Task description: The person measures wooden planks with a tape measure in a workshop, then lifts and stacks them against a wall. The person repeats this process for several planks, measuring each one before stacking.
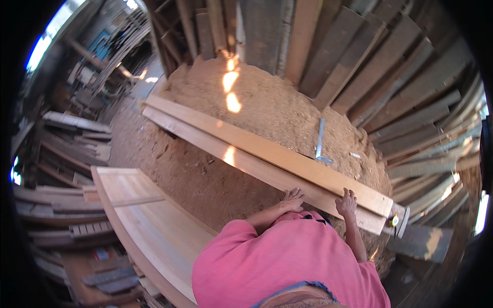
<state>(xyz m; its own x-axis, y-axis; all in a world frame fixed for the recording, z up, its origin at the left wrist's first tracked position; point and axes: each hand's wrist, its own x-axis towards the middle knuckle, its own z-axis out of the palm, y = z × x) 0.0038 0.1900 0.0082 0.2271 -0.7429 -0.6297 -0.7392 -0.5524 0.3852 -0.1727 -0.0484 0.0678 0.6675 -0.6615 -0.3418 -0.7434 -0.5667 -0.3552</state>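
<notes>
Two long, pale planks lie side by side, slanting from the far left to the near right over the sawdust-covered ground. My left hand (294, 199) rests at the near edge of the nearer plank (257, 173), its fingers spread. Further right, my right hand (347, 203) lies with fingers stretched out on the planks, its fingertips reaching the farther plank (287, 156). Neither hand is wrapped around anything. Close to the planks' right end is a small round yellow-and-black item (394, 220), perhaps a tape measure.
A metal try square (320, 143) lies on the sawdust (190, 87) beyond the planks. To the left stands a large wooden panel (149, 205). Many boards (354, 61) lean upright along the far and right sides, and stacked timber (72, 205) fills the left.
</notes>
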